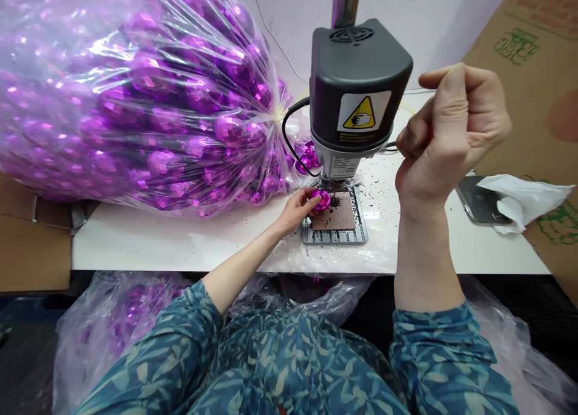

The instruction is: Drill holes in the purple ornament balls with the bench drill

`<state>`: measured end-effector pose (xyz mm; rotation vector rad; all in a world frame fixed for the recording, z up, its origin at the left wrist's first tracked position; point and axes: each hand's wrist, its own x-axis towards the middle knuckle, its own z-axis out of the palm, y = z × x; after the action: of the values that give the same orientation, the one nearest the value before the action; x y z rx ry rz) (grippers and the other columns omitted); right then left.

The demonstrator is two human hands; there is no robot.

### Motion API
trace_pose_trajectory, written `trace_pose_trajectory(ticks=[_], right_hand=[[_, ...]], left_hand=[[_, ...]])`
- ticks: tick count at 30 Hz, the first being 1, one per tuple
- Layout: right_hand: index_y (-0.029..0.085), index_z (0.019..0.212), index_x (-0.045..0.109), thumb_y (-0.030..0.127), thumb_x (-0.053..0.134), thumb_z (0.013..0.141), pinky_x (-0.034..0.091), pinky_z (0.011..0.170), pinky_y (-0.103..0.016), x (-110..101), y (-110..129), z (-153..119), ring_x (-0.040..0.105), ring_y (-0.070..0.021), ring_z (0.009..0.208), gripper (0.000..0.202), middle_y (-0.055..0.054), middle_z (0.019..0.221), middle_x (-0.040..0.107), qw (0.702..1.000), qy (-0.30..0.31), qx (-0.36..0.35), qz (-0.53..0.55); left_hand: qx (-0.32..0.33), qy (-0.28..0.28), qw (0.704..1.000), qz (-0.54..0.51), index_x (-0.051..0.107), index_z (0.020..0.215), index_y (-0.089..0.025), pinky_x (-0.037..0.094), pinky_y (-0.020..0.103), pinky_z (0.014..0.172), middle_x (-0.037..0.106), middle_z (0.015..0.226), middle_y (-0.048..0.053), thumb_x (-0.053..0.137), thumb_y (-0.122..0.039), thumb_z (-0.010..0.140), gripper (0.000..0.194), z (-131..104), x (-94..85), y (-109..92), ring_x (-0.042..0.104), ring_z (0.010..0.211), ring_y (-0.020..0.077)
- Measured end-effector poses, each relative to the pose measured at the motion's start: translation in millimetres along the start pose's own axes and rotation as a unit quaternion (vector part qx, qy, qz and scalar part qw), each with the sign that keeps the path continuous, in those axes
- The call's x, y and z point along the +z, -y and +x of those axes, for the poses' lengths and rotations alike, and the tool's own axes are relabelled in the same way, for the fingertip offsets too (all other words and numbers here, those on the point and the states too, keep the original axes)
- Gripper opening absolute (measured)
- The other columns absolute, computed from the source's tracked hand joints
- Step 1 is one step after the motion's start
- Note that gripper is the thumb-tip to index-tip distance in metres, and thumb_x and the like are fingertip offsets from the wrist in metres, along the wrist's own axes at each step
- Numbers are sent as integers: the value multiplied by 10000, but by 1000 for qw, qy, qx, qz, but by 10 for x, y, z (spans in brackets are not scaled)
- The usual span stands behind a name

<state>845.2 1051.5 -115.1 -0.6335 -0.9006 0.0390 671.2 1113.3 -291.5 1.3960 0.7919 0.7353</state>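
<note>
My left hand pinches a shiny purple faceted ball between thumb and fingers. The ball sits at the left side of a brown board, which lies on the slotted metal base of a bench drill press. Dark crumbs are scattered over the board and base. Raised to the right of the machine's head, my right hand has its fingers curled in. A dark rod runs from the machine towards it, and a bit of red shows between the fingers; what it grips is mostly hidden.
A large clear bag of purple faceted balls, tied at its neck, lies on the white table at left. Loose purple balls lie behind the drill. A phone, white tissue and cardboard box stand right.
</note>
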Motion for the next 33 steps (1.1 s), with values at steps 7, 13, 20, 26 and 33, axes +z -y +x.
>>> trace_pose_trajectory(ticks=[7, 13, 20, 26, 33], right_hand=[[138, 752, 676, 561, 782, 694, 159, 302, -170, -1, 20, -15, 347, -17, 331, 440, 94, 448, 320, 1000, -1, 0, 11], [152, 773, 674, 616, 742, 708, 171, 317, -153, -3, 19, -20, 351, 2, 336, 473, 97, 461, 323, 1000, 1, -4, -19], [162, 787, 673, 652, 699, 732, 191, 345, -147, -11, 33, -37, 351, 11, 350, 494, 94, 464, 355, 999, 10, -3, -37], [163, 785, 660, 639, 704, 759, 190, 353, -160, -15, 41, -77, 334, 15, 354, 479, 97, 480, 340, 999, 4, -6, -39], [191, 868, 686, 442, 643, 922, 200, 386, -174, -105, 33, -319, 319, 6, 369, 261, 88, 477, 302, 998, -23, -43, -38]], left_hand=[[34, 26, 998, 54, 626, 1283, -134, 571, 314, 816, 732, 1170, 124, 772, -379, 873, 499, 56, 62, 40, 704, 956, 203], [86, 8, 978, 188, 630, 1279, -163, 546, 288, 737, 737, 1073, 73, 834, -352, 816, 540, 20, 145, 38, 670, 816, 164], [167, -21, 944, 282, 655, 1265, -195, 554, 381, 943, 708, 1172, 92, 882, -286, 770, 552, -60, 273, 113, 669, 1079, 246], [156, -33, 950, 269, 657, 1301, -216, 526, 415, 1011, 675, 1201, 106, 882, -333, 779, 580, -67, 275, 183, 630, 1152, 270], [150, -28, 958, 244, 654, 1291, -220, 502, 419, 1029, 674, 1204, 98, 878, -353, 777, 576, -59, 269, 211, 617, 1157, 277]])
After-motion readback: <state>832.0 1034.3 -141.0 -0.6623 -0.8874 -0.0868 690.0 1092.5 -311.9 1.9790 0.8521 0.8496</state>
